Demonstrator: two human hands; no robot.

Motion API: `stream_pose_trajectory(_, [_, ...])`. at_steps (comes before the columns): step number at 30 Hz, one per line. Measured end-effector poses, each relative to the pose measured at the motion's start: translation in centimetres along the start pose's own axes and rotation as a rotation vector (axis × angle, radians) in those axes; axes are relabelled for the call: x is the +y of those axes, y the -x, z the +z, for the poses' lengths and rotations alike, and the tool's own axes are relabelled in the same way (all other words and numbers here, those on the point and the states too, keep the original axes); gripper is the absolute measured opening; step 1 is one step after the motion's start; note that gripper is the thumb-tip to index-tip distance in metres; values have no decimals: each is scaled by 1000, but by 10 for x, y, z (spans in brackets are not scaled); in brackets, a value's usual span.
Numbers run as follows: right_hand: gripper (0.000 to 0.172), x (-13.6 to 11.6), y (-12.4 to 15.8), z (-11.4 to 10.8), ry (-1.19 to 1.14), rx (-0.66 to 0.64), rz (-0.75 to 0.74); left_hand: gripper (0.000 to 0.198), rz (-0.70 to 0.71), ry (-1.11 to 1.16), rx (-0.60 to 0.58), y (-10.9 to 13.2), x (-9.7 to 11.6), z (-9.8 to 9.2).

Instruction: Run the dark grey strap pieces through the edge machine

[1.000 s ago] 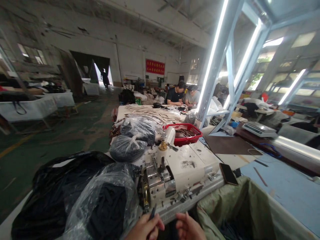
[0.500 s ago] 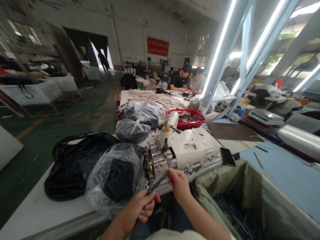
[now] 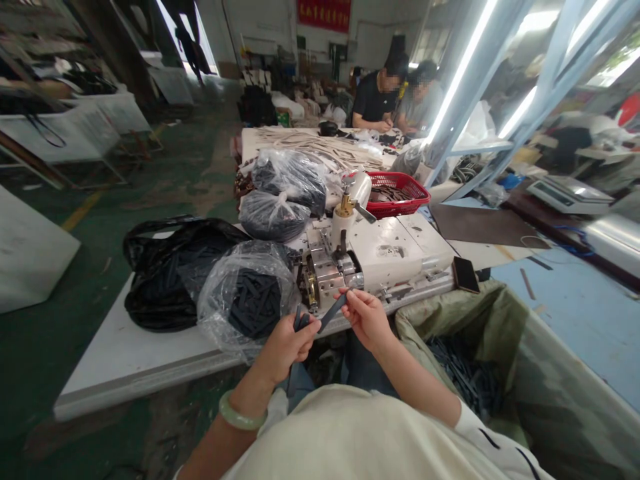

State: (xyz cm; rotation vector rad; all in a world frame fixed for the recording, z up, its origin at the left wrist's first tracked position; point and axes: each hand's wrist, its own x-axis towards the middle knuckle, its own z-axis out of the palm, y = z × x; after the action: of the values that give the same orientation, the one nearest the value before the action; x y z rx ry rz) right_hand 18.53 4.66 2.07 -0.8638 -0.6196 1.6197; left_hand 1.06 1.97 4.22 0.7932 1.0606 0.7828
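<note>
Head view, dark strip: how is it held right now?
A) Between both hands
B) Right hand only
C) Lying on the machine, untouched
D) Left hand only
A. The dark strip runs from the left hand to the right hand, in front of the sewing machine.

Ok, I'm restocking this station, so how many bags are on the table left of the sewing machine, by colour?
Clear plastic bags: 3
Black plastic bag: 1
Total: 4
</note>
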Motion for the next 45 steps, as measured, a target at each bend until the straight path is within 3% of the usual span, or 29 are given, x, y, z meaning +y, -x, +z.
stream_pose_trajectory(4, [33,6,6,0,-67,-141,73,41,4,-5,10,1,1,-1])
stream_pose_trajectory(8, [31,12,7,1,-82,-181,106,44,-46,12,-7,2,2,0])
stream_pose_trajectory(11, [20,13,4,1,-44,-137,50,40,-77,6,-75,2,1,-1])
stream_pose_trajectory(15, [29,11,0,2,37,-54,29,39,-90,-10,-145,2,0,-2])
stream_pose_trajectory(19, [33,9,-1,3,79,-7,63,38,-91,-27,-145,2,0,-2])
stream_pose_trajectory(28, [23,8,-2,-2,37,-47,102,27,-139,-15,-182,1,2,-3])
stream_pose_trajectory(36, [20,7,-2,-4,14,-39,78,30,-119,-33,-158,2,2,0])
stream_pose_trajectory(40, [24,4,2,-2,-71,-150,90,29,-141,0,-130,-1,1,2])
stream_pose_trajectory(42, [31,4,4,-2,-104,-234,96,28,-220,46,-189,-3,0,2])
stream_pose_trajectory(45, [20,6,2,-2,-83,-236,94,25,-308,107,-278,-5,-2,1])
